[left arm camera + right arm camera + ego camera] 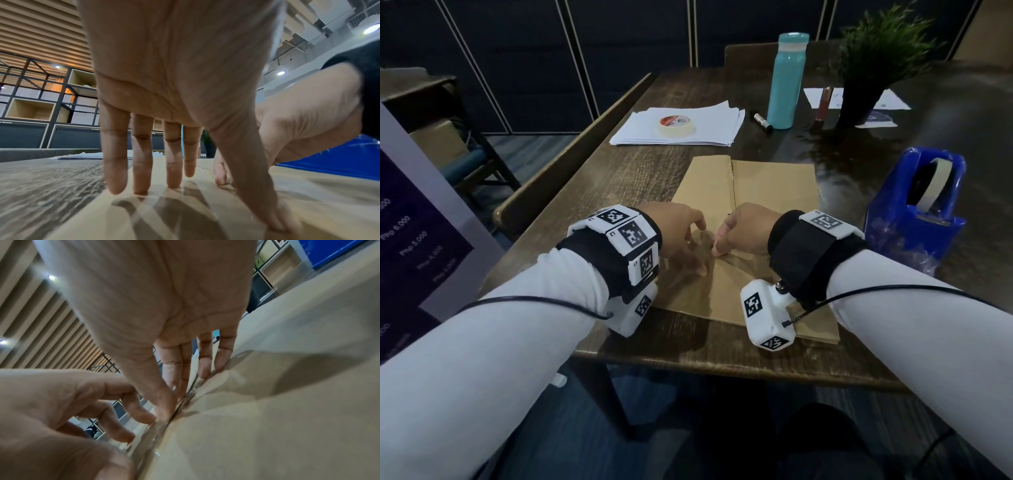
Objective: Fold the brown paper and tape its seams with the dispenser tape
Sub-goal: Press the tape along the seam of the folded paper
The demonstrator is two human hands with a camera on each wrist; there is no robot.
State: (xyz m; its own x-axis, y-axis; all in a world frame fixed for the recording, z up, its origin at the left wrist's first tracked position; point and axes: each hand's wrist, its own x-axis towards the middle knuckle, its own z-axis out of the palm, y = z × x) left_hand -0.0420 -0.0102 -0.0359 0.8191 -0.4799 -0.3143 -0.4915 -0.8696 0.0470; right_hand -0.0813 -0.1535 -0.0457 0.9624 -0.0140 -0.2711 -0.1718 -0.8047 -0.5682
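The folded brown paper lies flat on the dark wooden table, its centre seam running away from me under glossy clear tape. My left hand rests on the paper left of the seam, its straight fingers and thumb touching the sheet. My right hand presses thumb and fingertips onto the taped seam at the near part. Both hands meet at the seam; neither grips anything. The blue tape dispenser stands to the right of the paper.
At the back lie a stack of white sheets with a masking tape roll on it, a black marker, a teal bottle and a potted plant. A wooden bench runs along the table's left side.
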